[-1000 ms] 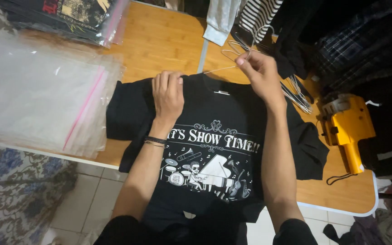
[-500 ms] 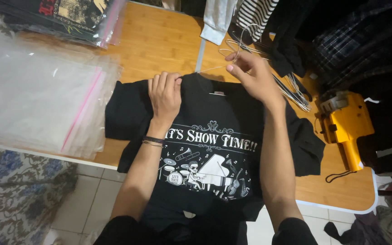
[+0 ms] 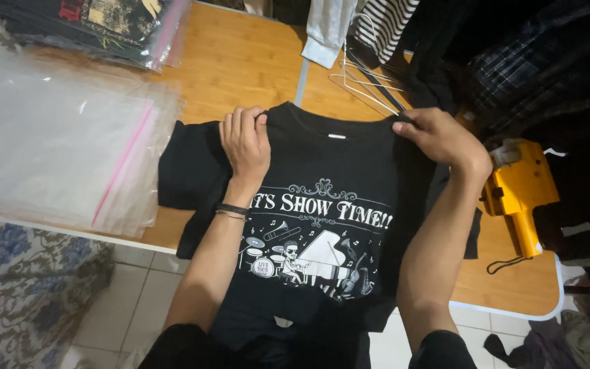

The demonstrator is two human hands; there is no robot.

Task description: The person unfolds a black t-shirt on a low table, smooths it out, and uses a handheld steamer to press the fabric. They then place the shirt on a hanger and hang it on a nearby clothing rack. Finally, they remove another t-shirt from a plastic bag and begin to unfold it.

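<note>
Seen from above, a person's left hand (image 3: 246, 142) pinches the left shoulder of a black T-shirt (image 3: 322, 225), fingers curled shut over the seam beside the collar. The right hand (image 3: 438, 137) is closed the same way on the right shoulder, thumb on top of the cloth. A dark band (image 3: 232, 210) circles the left wrist. The shirt lies face up on a wooden table (image 3: 240, 61), a white cartoon print of a piano and band on its chest, its hem hanging off the near edge toward the person. This looks like the step of squaring the shirt by its shoulders; the next move would seem to call for an even grip on both sides so the cloth lies flat. To the left sits a stack of clear plastic bags (image 3: 63, 150) with pink seal strips. Beyond the collar lie wire hangers (image 3: 370, 85), with dark garments piled to their right. At the right rests a yellow handheld tool (image 3: 522, 195)
</note>
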